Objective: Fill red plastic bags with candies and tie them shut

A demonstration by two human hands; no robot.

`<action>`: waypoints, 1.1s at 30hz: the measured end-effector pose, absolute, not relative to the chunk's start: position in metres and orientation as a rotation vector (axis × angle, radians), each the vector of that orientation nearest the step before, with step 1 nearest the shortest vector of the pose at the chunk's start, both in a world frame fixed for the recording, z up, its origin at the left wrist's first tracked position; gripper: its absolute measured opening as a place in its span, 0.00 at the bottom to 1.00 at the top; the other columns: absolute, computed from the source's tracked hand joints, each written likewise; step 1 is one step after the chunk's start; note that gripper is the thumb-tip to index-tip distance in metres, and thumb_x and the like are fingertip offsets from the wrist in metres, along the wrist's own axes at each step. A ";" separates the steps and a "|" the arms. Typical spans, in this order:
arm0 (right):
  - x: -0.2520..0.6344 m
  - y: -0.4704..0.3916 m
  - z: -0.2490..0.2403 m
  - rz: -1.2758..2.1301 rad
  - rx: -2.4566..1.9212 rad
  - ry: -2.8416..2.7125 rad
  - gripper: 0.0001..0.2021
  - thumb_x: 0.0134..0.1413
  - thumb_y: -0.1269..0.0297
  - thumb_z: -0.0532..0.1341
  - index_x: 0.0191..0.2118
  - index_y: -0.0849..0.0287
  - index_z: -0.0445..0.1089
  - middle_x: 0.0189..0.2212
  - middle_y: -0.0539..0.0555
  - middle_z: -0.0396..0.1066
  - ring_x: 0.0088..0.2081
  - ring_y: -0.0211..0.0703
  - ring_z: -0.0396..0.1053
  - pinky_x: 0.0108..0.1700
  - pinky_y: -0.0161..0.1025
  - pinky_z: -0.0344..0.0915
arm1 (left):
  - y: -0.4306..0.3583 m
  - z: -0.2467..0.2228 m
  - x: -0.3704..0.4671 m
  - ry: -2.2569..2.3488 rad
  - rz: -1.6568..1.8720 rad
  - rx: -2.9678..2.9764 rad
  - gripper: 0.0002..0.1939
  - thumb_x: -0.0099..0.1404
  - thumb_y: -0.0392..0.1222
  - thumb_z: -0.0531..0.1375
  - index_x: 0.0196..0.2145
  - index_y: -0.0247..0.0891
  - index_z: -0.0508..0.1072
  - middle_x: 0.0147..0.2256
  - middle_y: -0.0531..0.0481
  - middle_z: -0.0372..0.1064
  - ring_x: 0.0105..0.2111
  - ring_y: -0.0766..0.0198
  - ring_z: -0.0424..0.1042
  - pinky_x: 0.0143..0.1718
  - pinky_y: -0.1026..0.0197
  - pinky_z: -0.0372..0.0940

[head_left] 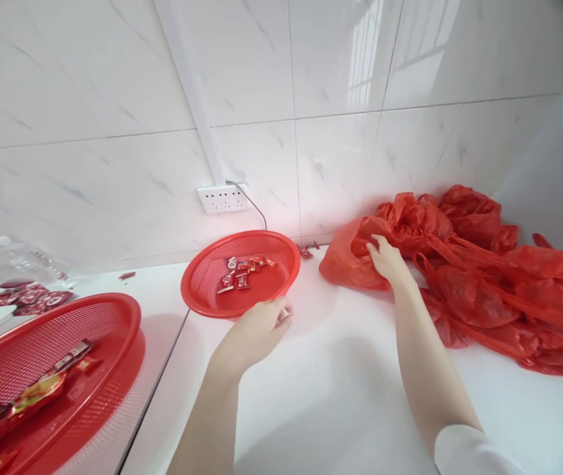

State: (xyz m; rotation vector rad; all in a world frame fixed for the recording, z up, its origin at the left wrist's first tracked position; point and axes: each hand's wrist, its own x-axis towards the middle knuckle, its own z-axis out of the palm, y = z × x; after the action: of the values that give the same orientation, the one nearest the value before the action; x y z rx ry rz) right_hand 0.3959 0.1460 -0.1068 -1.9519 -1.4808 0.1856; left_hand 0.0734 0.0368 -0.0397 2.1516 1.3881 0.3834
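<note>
My left hand (264,330) is at the near right rim of a small round red plastic basket (192,287). Its fingers are curled in, and whatever may be inside them is hidden. Several small wrapped candies (242,280) lie in that basket, in red, orange and white wrappers. To the right, my right hand (386,258) reaches to the mouth of a red plastic bag (348,260). Thumb and forefinger are a little apart against the bag, with nothing visible between them. The inside of the bag is mostly hidden.
A larger red basket (117,310) with wrapped snacks stands at the left. Behind it are red packets (38,298) and a clear plastic bottle (24,260). More crumpled red bags (489,284) fill the right side. A socket strip (222,198) with a cable is on the tiled wall.
</note>
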 end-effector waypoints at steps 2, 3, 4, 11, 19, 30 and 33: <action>0.397 0.142 -0.108 0.213 -2.045 -1.499 0.30 0.58 0.54 0.56 0.62 0.63 0.59 0.50 0.68 0.71 0.51 0.60 0.70 0.51 0.52 0.65 | 0.036 -0.039 0.076 1.392 0.373 2.153 0.13 0.65 0.48 0.51 0.38 0.42 0.72 0.34 0.47 0.73 0.35 0.56 0.72 0.37 0.58 0.63; 0.397 0.139 -0.106 0.220 -2.092 -1.523 0.28 0.55 0.55 0.59 0.60 0.61 0.63 0.49 0.67 0.72 0.50 0.61 0.70 0.49 0.52 0.65 | 0.036 -0.039 0.077 1.393 0.363 2.154 0.13 0.65 0.48 0.50 0.37 0.42 0.71 0.34 0.47 0.73 0.35 0.56 0.72 0.36 0.58 0.63; 0.397 0.135 -0.102 0.211 -2.124 -1.541 0.24 0.54 0.56 0.59 0.55 0.59 0.68 0.47 0.65 0.74 0.48 0.62 0.71 0.48 0.52 0.66 | 0.036 -0.040 0.077 1.392 0.350 2.156 0.13 0.66 0.49 0.50 0.37 0.42 0.71 0.34 0.47 0.73 0.35 0.56 0.72 0.36 0.58 0.63; 0.387 0.119 -0.069 -0.022 -1.462 -1.208 0.16 0.60 0.61 0.51 0.42 0.58 0.75 0.37 0.57 0.77 0.42 0.48 0.73 0.49 0.44 0.65 | 0.035 -0.045 0.081 1.382 0.351 2.145 0.15 0.68 0.52 0.49 0.41 0.43 0.69 0.42 0.47 0.72 0.42 0.54 0.73 0.40 0.56 0.65; 0.353 0.095 -0.049 0.418 -1.151 -1.601 0.11 0.58 0.61 0.54 0.32 0.59 0.71 0.29 0.51 0.74 0.32 0.41 0.70 0.37 0.36 0.64 | 0.046 -0.065 0.155 1.279 0.903 2.369 0.47 0.57 0.59 0.62 0.67 0.44 0.45 0.68 0.42 0.41 0.67 0.49 0.42 0.64 0.46 0.48; 0.344 0.051 -0.023 -0.001 -0.764 -1.129 0.10 0.63 0.60 0.51 0.37 0.54 0.68 0.41 0.55 0.75 0.45 0.48 0.72 0.48 0.48 0.67 | 0.158 -0.140 0.239 1.727 0.830 2.191 0.27 0.64 0.52 0.55 0.58 0.38 0.62 0.60 0.38 0.59 0.62 0.47 0.54 0.64 0.40 0.41; 0.345 0.038 -0.014 -0.125 -0.587 -1.044 0.07 0.61 0.63 0.53 0.33 0.53 0.67 0.50 0.53 0.71 0.48 0.51 0.72 0.52 0.53 0.64 | 0.180 -0.136 0.239 1.690 0.816 2.119 0.28 0.64 0.49 0.57 0.58 0.32 0.61 0.59 0.31 0.58 0.62 0.44 0.53 0.62 0.40 0.45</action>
State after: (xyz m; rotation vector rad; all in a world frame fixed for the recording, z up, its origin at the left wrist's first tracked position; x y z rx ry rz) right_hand 0.3447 0.0381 -0.0145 -0.5872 -1.0436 -0.1250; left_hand 0.2391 0.1799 -0.1356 2.1187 1.6896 0.8164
